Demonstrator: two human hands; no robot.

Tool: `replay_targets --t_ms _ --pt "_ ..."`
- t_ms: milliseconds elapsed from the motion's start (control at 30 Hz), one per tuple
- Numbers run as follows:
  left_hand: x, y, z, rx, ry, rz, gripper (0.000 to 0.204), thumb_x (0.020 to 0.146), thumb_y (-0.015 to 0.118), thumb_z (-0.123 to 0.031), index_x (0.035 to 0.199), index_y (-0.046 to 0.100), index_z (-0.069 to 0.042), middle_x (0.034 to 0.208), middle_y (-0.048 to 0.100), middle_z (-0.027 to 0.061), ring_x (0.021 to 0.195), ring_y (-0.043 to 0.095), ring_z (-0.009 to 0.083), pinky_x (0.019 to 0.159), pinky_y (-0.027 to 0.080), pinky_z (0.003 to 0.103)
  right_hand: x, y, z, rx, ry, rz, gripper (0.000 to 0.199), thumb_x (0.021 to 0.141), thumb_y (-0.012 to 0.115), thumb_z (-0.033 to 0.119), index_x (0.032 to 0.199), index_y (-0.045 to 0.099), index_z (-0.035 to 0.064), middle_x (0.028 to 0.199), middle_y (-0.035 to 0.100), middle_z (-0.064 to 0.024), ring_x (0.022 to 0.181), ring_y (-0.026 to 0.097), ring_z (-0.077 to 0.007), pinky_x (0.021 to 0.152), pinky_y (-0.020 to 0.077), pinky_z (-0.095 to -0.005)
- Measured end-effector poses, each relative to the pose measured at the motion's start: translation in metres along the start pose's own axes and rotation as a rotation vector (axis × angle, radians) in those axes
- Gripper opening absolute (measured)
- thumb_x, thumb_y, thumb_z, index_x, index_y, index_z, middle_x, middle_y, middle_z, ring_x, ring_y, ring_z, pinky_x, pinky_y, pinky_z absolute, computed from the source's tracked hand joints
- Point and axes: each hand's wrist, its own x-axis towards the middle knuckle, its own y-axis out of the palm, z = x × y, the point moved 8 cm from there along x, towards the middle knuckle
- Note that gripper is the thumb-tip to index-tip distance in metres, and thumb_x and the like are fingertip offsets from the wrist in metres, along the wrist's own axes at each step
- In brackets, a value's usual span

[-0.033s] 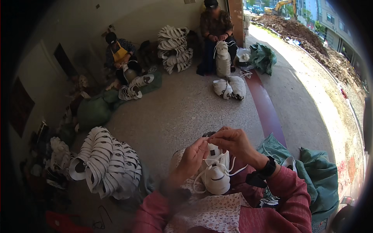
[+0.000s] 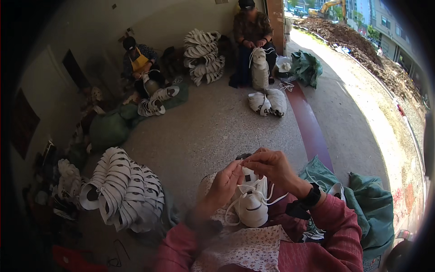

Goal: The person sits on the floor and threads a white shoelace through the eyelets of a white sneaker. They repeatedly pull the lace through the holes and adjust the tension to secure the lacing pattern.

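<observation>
A white shoe upper (image 2: 252, 209) with a dark slit near its toe rests on my lap. White shoelace (image 2: 270, 198) crosses over it and hangs in loops on both sides. Above the far end of the upper, my left hand (image 2: 226, 180) and my right hand (image 2: 270, 167) meet with fingertips pinched together. What sits between the fingertips is too small and too covered to make out. A patterned apron (image 2: 247, 249) lies under the upper, and a dark watch (image 2: 312, 195) is on my right wrist.
Bundled white shoe uppers (image 2: 127, 190) stand on the floor at left. Green sacks (image 2: 371, 208) lie at right. Ahead, one person (image 2: 253, 31) and another person (image 2: 138, 61) sit handling uppers. A pair of stuffed white bundles (image 2: 268, 102) lies on the floor near a red strip (image 2: 308, 120).
</observation>
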Motion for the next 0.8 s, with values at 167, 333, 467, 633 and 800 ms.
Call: replay_targets --t_ms 167,333,467,633,800 --pt "-0.002 0.001 0.018 0.073 -0.040 0.029 0.032 0.109 0.041 -0.027 0.114 0.060 -0.002 0.075 0.053 -0.0034 0.068 0.048 0.0051 0.061 0.041 0.021 0.001 0.010 -0.010 0.034 -0.016 0.003 0.013 0.092 0.070 0.008 0.102 0.074 -0.0004 0.091 0.062 -0.0046 0.075 0.063 -0.0090 0.061 0.0522 -0.0233" --pt "-0.001 0.000 0.015 0.125 -0.025 0.071 0.025 0.107 0.042 -0.019 0.108 0.061 -0.002 0.074 0.057 -0.0013 0.068 0.052 0.0065 0.061 0.043 0.024 0.000 0.016 -0.019 0.211 0.058 0.019 0.015 0.093 0.071 0.007 0.103 0.072 -0.0041 0.093 0.063 -0.0040 0.077 0.065 -0.0090 0.063 0.0534 -0.0221" --pt "0.000 0.001 0.016 0.139 -0.015 0.082 0.021 0.105 0.043 -0.014 0.105 0.061 -0.003 0.073 0.057 -0.0004 0.067 0.053 0.0068 0.060 0.044 0.025 -0.001 0.016 -0.025 0.170 0.078 -0.004 0.014 0.093 0.071 0.008 0.102 0.072 -0.0036 0.093 0.064 -0.0040 0.075 0.064 -0.0083 0.063 0.0532 -0.0220" --pt "-0.003 0.001 0.008 0.171 -0.048 0.106 0.021 0.106 0.044 -0.016 0.106 0.061 -0.003 0.074 0.057 -0.0001 0.069 0.054 0.0068 0.061 0.045 0.025 -0.002 0.017 -0.025 0.213 0.063 -0.013 0.014 0.093 0.071 0.010 0.099 0.072 -0.0031 0.091 0.064 -0.0031 0.072 0.063 -0.0080 0.061 0.0516 -0.0215" --pt "-0.006 -0.010 0.010 0.307 0.135 -0.097 0.018 0.097 0.060 -0.015 0.110 0.062 -0.003 0.081 0.062 0.0041 0.073 0.060 0.0161 0.068 0.050 0.029 0.000 0.013 -0.025 0.150 0.055 -0.043 0.018 0.095 0.070 0.014 0.103 0.070 -0.0020 0.089 0.064 -0.0032 0.068 0.060 -0.0063 0.057 0.0468 -0.0201"
